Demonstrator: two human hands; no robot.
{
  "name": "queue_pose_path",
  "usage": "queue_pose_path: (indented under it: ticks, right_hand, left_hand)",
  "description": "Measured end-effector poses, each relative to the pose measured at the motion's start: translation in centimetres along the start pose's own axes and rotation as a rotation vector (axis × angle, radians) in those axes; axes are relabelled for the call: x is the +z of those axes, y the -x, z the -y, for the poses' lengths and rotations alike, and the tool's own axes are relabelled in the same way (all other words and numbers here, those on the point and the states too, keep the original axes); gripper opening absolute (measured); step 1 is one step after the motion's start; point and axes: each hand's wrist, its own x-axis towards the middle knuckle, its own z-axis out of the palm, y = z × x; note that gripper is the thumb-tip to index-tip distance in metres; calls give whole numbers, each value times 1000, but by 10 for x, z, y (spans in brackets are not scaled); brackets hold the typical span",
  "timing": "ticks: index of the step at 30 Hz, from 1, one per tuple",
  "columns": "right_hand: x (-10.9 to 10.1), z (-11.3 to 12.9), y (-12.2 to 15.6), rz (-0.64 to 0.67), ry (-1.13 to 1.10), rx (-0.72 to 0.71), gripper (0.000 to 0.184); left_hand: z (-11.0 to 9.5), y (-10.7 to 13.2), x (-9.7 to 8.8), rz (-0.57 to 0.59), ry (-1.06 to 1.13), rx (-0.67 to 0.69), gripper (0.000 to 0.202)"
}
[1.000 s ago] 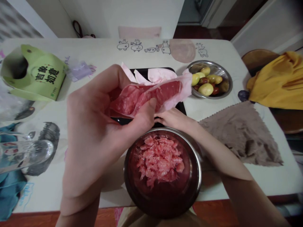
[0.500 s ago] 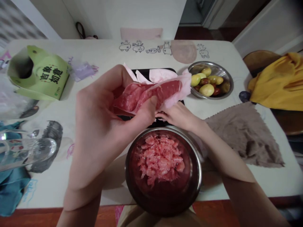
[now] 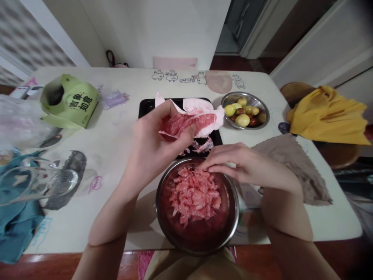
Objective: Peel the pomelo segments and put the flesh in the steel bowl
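Note:
My left hand [image 3: 170, 136] is closed around a piece of red pomelo [image 3: 201, 121] with white-pink skin at its edge, held above a black tray [image 3: 147, 105]. Pale pink peel [image 3: 196, 104] and thin scraps of membrane [image 3: 204, 145] lie in that tray. Nearer to me stands a steel bowl [image 3: 235, 212] with a heap of peeled red pomelo pulp [image 3: 194, 194]. Over its far right rim is my right hand [image 3: 236, 161], fingers bent and drawn together above the pulp; whatever is at their tips is hidden.
A smaller steel bowl [image 3: 264, 123] of green and brown fruits stands at the back right. Beside it lie a brown cloth [image 3: 294, 163] and a yellow cloth [image 3: 326, 116] on a chair. To the left are a green carton [image 3: 75, 103], a glass pitcher [image 3: 37, 181] and a teal cloth [image 3: 17, 225].
My right hand has come from the black tray back toward me, to the rim of the pulp bowl. My left hand keeps the pomelo piece, now lower and farther from the camera. The view has shifted.

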Motion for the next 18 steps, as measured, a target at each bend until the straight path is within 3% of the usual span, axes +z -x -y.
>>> queue_pose_path:
  ticks: [5,9,13,18]
  right_hand:
    - [3,20,0,-478,52,143,10]
    - [18,29,-5,-782,100,135,7]
    - [27,30,-10,-906,93,70,9]
    - [24,31,-17,-910,60,66,10]
  left_hand:
    - [-2,5,5,34,33,6,32]
    - [-8,12,8,70,142,33,22]
    - [-11,18,9,117,248,52,35]
    - [-7,19,12,147,253,105,49]
